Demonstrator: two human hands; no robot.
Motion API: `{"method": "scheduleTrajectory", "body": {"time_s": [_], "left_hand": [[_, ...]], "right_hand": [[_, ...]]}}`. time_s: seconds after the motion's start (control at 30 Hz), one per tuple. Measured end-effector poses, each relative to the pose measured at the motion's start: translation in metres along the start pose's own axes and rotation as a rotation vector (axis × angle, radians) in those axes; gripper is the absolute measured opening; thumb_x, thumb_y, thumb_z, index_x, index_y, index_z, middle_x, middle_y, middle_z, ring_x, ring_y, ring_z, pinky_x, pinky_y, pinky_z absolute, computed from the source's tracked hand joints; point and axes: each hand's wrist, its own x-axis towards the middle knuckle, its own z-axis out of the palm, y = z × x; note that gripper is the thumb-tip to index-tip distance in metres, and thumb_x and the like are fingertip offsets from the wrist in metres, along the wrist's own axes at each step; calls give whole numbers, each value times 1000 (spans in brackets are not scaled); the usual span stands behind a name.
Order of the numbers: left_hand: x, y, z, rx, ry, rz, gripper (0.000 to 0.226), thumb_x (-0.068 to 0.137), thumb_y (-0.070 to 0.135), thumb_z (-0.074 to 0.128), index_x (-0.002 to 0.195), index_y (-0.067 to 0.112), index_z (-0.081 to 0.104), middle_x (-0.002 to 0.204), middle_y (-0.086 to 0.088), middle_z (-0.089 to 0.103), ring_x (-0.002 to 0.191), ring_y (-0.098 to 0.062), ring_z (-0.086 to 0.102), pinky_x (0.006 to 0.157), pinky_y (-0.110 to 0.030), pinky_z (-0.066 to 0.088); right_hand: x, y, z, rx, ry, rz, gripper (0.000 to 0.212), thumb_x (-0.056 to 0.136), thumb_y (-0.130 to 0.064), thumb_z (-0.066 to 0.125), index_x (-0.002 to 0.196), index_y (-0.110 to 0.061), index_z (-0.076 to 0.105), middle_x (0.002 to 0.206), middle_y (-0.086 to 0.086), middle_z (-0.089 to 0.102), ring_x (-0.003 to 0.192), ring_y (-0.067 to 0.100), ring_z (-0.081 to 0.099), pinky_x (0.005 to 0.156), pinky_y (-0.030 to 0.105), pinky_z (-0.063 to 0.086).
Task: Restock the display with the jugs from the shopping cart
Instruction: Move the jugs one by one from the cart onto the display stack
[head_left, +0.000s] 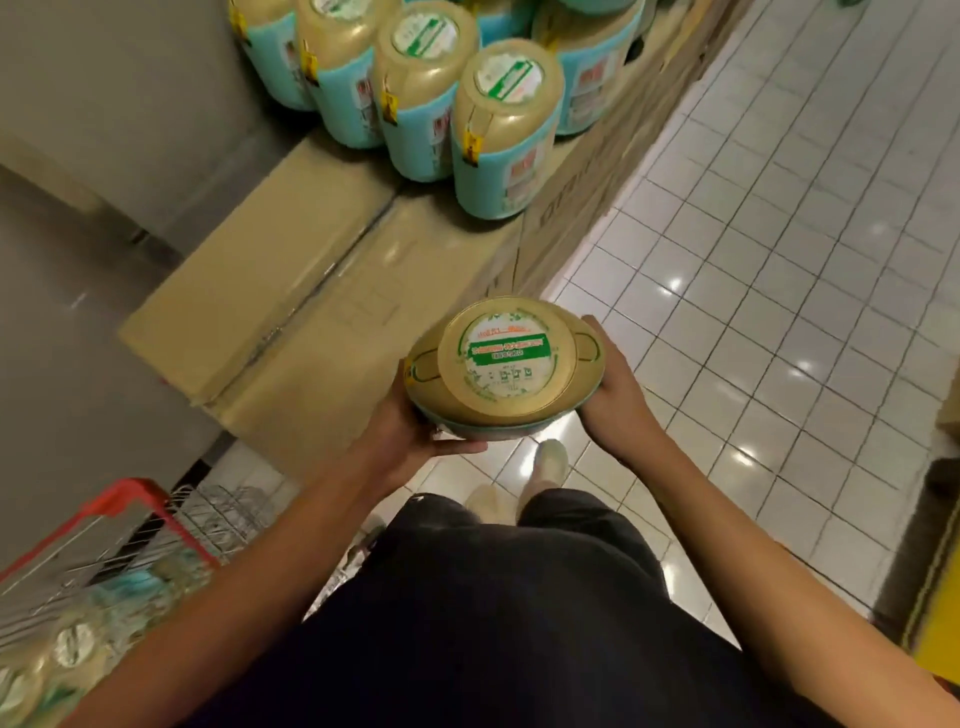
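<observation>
We have the jug up in both hands, lid toward us, hanging over the tiled floor just beside the cardboard cartons that make the display. Our left hand is tucked low, fingers curled under the base. Our right hand wraps the far side, clamped on the jug's shoulder. A firm two-handed hold, nothing loose.

Now the placing. Bare carton top lies ahead and to the left, and the nearest stocked jug stands at the end of its row. We judge the good move is to carry ours forward, keep it upright, and lower it flat onto the cardboard just beside that end one. The lower hand should slide out only once the base bears weight. It looks heavy, so we avoid setting it down on the carton seam, and we turn the label to match its neighbours.

The tally: one jug in hand. On the display there are four in the front diagonal row and at least two more behind, cut off by the frame's edge. Down left, the shopping cart holds more jugs. We make out about three lids, too blurred for a firm count.
</observation>
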Motion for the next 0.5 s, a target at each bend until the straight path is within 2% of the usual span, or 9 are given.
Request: {"method": "scheduleTrajectory", "body": {"time_s": [0.1, 0.2, 0.23, 0.3, 0.37, 0.43, 0.5], "left_hand": [[18, 30, -1, -119, 162, 31, 49, 108, 55, 37, 127, 28, 73, 135, -11, 69, 121, -40, 66, 79, -59, 60], [32, 52, -8, -240, 318, 83, 49, 107, 52, 37, 124, 25, 74, 131, -13, 71, 116, -42, 68, 77, -61, 61], [35, 58, -9, -261, 364, 105, 50, 108, 52, 35, 128, 23, 71, 133, -13, 70, 118, -42, 67, 80, -63, 61], [38, 67, -9, -315, 453, 116, 50, 109, 51, 33, 133, 21, 66, 136, -12, 67, 123, -42, 64, 83, -64, 60], [41, 73, -9, -381, 501, 130, 47, 110, 48, 37, 136, 19, 64, 136, -11, 68, 120, -43, 66, 82, -64, 61], [44, 77, -8, -450, 553, 141, 42, 110, 43, 42, 133, 17, 65, 130, -14, 70, 109, -45, 71, 81, -64, 61], [45, 83, -5, -532, 636, 151, 35, 108, 40, 47, 123, 17, 69, 122, -14, 73, 103, -43, 72, 75, -60, 63]], "right_hand": [[64, 1, 5, -28, -142, -46, 15, 99, -4, 66, 114, -8, 64, 108, -1, 66, 103, 11, 65, 88, 23, 52], [129, 0, 18, -23, -314, -101, 9, 98, -4, 65, 106, -3, 62, 103, 4, 67, 94, 11, 62, 84, 31, 51], [147, -2, 23, -10, -355, -128, 9, 97, -7, 64, 106, -5, 61, 102, 6, 68, 94, 9, 62, 83, 29, 51], [177, -9, 30, 22, -422, -165, 14, 97, -17, 62, 110, -22, 63, 107, -4, 70, 101, 4, 64, 85, 21, 51], [202, -12, 37, 36, -502, -160, 20, 98, -15, 62, 112, -29, 64, 111, -8, 71, 109, 8, 67, 91, 28, 53], [227, -11, 45, 32, -585, -163, 23, 100, -9, 62, 118, -23, 64, 115, -6, 71, 114, 14, 67, 97, 37, 55], [249, -12, 55, 20, -654, -184, 20, 99, -7, 61, 114, -19, 63, 111, -8, 71, 109, 14, 67, 95, 40, 55]]}}
